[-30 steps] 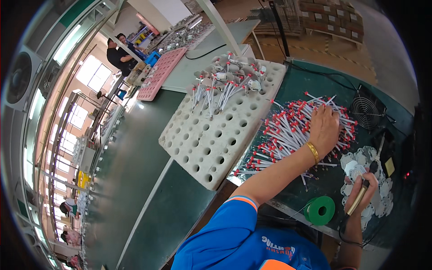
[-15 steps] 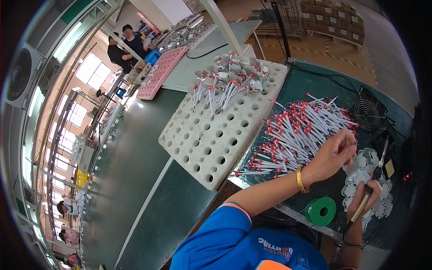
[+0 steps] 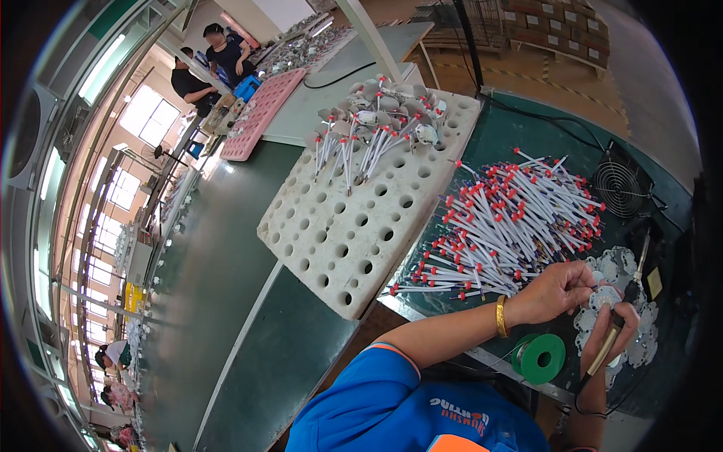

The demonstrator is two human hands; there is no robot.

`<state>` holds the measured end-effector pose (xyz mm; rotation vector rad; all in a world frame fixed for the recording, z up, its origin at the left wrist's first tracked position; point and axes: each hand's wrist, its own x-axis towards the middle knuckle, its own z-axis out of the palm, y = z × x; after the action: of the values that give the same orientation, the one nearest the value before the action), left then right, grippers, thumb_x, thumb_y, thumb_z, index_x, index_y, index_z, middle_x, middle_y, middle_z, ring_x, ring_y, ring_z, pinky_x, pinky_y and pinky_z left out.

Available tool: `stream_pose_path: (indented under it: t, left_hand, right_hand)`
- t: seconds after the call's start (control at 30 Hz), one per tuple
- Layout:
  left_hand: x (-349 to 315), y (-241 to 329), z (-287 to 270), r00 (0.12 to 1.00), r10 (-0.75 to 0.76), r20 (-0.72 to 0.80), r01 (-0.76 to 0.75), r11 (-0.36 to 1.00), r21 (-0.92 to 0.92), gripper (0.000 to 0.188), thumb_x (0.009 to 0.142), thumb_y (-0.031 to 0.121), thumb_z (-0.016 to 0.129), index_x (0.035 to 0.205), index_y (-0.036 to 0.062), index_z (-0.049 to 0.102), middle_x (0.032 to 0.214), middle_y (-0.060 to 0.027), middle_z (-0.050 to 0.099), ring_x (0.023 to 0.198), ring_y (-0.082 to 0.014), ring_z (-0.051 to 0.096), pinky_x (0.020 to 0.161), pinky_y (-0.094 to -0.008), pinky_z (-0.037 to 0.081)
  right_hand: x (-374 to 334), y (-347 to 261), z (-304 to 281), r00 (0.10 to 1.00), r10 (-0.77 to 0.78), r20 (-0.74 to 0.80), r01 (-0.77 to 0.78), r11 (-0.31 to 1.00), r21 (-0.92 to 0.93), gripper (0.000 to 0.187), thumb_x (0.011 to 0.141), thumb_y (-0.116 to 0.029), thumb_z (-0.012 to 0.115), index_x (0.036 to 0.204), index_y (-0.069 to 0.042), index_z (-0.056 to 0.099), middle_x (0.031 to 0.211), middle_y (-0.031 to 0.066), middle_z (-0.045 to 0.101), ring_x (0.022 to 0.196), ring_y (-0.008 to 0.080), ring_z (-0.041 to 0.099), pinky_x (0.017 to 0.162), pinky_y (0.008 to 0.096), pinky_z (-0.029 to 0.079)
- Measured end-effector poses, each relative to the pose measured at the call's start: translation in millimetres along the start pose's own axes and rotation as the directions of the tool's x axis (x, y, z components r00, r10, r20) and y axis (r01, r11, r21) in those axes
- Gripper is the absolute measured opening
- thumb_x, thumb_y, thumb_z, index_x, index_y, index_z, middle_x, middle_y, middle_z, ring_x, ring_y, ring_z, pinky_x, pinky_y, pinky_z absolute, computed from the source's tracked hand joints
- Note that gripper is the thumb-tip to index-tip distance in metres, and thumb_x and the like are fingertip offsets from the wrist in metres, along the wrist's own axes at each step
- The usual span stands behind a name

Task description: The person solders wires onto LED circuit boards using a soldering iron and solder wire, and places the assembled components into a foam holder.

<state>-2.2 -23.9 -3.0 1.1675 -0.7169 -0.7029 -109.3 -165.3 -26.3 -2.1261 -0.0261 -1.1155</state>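
My right hand (image 3: 619, 331) is closed round a soldering iron (image 3: 604, 351), its metal tip pointing up and away. A round white disc (image 3: 605, 297) sits at the same hand's fingertips. My left hand (image 3: 559, 290), with a gold bangle at the wrist, is pinched closed beside the disc's left edge; whatever its fingertips hold is too small to make out. Flat pale lobed plates (image 3: 642, 343) lie under and around my right hand. Just beyond my left hand is a large heap of white wire sleeves with red ends (image 3: 512, 218).
A green solder spool (image 3: 557, 354) stands near the bench's front edge. Beyond the heap are a black fan (image 3: 619, 184) and its cables. At left, a pale perforated board (image 3: 316, 226) carries wired parts (image 3: 376, 120). Two people (image 3: 226, 59) stand far off.
My left hand has come down and toward me, from the edge of the wire heap to beside the white disc. My right hand keeps the soldering iron and has barely moved.
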Motion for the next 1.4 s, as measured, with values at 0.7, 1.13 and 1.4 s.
stream_pose_path:
  t: [0.7,1.13,1.4]
  left_hand:
    - [-1.7,-9.2,0.8,0.994,-0.085,-0.072,0.07,0.979,-0.19,0.011,0.09,0.015,0.053,0.092,0.0041,0.05,0.071,0.0002,0.057,0.055,-0.0018,0.045,0.049,-0.0165,0.038]
    - [-3.5,-10.8,-1.6,0.99,-0.136,-0.023,0.119,0.928,-0.352,0.015,0.086,0.019,0.059,0.088,0.0062,0.052,0.071,0.0035,0.052,0.057,-0.0019,0.042,0.049,-0.0166,0.033]
    - [-4.9,3.0,-9.9,0.992,-0.099,-0.078,0.089,0.989,-0.119,0.011,0.081,0.01,0.059,0.091,0.0072,0.054,0.079,-0.0002,0.059,0.066,-0.004,0.05,0.055,-0.0169,0.038]
  right_hand:
    - [-1.6,-2.6,2.1,0.981,0.193,-0.019,-0.184,0.957,0.222,0.022,0.086,0.002,0.049,0.105,-0.001,0.04,0.105,0.01,0.038,0.1,0.0191,0.044,0.086,0.0313,0.039]
    - [-5.6,0.2,-2.1,0.989,0.14,0.046,-0.146,0.972,0.185,0.025,0.082,0.006,0.051,0.105,-0.001,0.041,0.104,0.0106,0.039,0.099,0.0209,0.045,0.087,0.0317,0.038]
    - [28.2,-7.7,1.5,0.986,0.145,-0.082,-0.144,0.989,0.027,0.026,0.073,0.005,0.062,0.095,-0.002,0.051,0.09,0.0117,0.052,0.075,0.0187,0.051,0.066,0.0281,0.043]
